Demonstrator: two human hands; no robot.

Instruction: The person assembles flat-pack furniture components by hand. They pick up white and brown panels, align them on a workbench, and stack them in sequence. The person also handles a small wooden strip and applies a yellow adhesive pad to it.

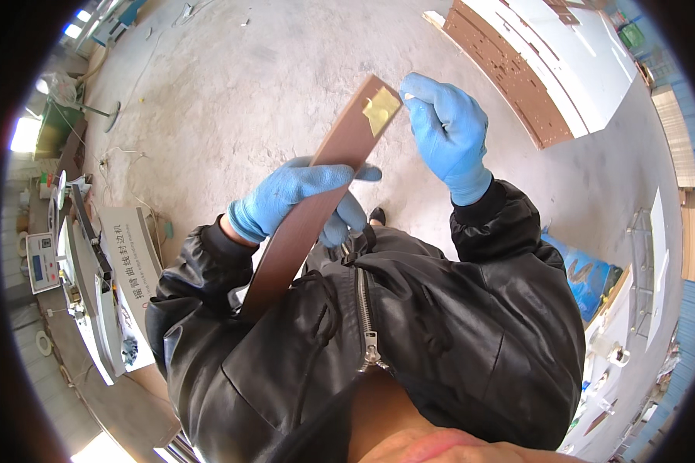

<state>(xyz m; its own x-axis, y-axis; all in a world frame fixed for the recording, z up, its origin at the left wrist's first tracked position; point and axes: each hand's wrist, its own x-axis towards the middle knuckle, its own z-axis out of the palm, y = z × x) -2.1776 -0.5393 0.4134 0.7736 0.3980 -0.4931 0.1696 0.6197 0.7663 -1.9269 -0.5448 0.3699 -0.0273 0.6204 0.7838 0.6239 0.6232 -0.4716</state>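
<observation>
A long brown board strip slants up and away from my chest. My left hand, in a blue glove, is closed around its middle, with fingers showing past the right edge. Near the far end, a yellow, ragged-edged patch that looks like tape lies on the board's face. Just right of that end is my right hand, also gloved in blue, with thumb and fingers pinched together. A tiny pale spot shows at its fingertips; what it is, I cannot make out.
White and brown panels with small holes and pale specks lie stacked at the far right. On the left stands a machine with a small control box. A blue sheet or bag is at the right. Thin cables trail over the concrete floor.
</observation>
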